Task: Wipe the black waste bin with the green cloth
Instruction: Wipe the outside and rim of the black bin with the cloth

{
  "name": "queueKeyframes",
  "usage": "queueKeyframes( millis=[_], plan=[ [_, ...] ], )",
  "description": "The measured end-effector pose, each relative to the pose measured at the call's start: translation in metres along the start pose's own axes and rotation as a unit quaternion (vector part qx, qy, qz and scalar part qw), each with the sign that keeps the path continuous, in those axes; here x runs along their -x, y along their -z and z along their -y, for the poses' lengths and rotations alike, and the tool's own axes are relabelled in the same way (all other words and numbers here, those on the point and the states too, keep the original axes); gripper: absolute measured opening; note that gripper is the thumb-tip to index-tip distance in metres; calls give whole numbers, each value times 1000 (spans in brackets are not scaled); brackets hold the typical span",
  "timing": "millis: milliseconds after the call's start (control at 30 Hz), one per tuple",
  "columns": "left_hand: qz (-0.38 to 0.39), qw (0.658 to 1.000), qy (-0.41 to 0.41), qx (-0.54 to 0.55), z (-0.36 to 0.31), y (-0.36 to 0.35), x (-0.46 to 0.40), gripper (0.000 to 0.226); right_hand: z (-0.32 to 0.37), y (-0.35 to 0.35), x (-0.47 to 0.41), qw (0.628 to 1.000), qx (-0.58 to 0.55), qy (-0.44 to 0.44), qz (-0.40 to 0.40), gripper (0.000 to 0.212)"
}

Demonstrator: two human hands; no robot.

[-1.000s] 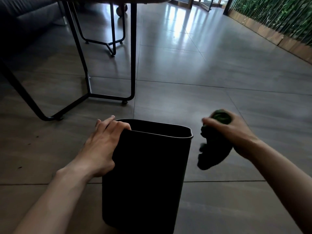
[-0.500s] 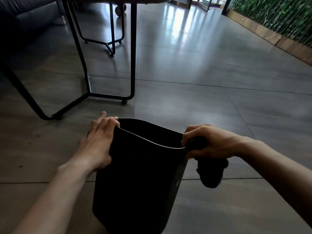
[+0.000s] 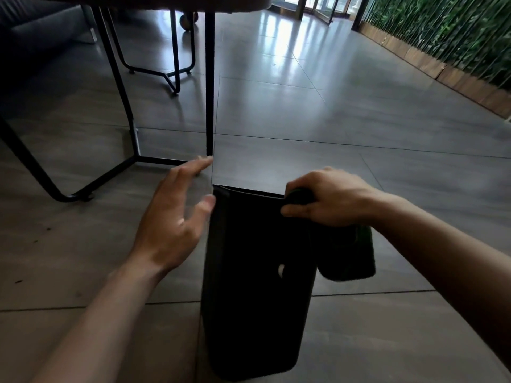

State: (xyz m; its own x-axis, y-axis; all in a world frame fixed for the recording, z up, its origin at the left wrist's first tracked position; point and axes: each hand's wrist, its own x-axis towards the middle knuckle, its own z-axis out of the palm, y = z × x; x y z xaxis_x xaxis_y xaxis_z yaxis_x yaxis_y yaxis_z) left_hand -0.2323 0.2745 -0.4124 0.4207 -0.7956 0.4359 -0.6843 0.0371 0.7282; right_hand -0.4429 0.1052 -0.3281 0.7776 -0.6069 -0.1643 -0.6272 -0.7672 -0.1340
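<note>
The black waste bin stands on the tiled floor right in front of me, its narrow side turned toward me. My right hand grips the bin's top right rim with the green cloth bunched in it; most of the cloth hangs down beside the bin's right wall. My left hand hovers just left of the bin, fingers spread, its thumb tip close to the upper left corner and holding nothing.
A table with black metal legs stands close behind the bin on the left. A second black frame sits farther back. A dark sofa is at far left. A planter wall with green plants runs along the right.
My left hand has let go of the bin's rim and opened beside it. The bin has turned, showing its narrow side. My right hand stays clamped on the rim with the cloth.
</note>
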Motion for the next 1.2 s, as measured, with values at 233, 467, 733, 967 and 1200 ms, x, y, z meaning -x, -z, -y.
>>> queueKeyframes(
  millis=[233,467,733,967,1200],
  plan=[
    [141,987,-59,-51,-7,-22,2,91,41,3,-29,997,65,-25,-38,29],
    [134,988,-40,-71,5,-23,-1,86,31,-17,-18,983,-87,24,-157,47],
    [125,990,-5,-59,11,-24,-8,85,37,-72,4,853,-309,104,-408,40],
    [124,991,-12,-57,13,-23,-9,82,20,-177,36,925,24,257,-278,71],
    [126,991,-11,-52,7,-29,-10,83,-18,-220,74,846,250,423,-206,47]
  ],
)
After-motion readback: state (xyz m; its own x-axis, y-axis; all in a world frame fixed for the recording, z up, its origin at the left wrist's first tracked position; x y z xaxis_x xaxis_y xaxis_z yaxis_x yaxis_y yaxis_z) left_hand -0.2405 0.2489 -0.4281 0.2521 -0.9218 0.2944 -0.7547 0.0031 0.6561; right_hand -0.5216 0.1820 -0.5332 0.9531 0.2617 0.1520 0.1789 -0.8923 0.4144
